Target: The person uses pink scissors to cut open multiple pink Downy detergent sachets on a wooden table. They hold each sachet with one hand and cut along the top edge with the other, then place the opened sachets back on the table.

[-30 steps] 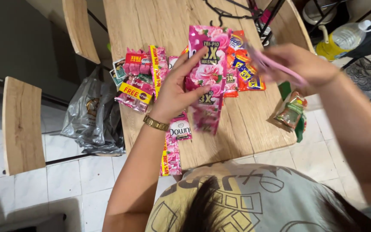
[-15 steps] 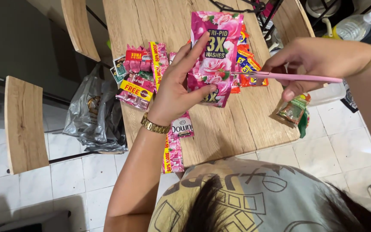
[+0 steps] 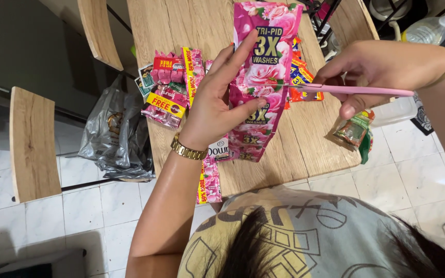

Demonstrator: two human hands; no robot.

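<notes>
Head view, steeply down, close overhead

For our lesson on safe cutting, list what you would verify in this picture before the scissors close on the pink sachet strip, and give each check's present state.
1. Strip held firmly: ok. The left hand grips the pink sachet strip between thumb and fingers.
2. Scissors under control: ok. The right hand holds the pink scissors.
3. Blades placed between two sachets: cannot tell; the tips meet the strip's right edge, but the seam is unclear.
4. Left thumb away from the blades: ok, though it lies just below the cutting line.
5. Strip lifted off the wooden table: ok.
6. Blades open: cannot tell.
</notes>
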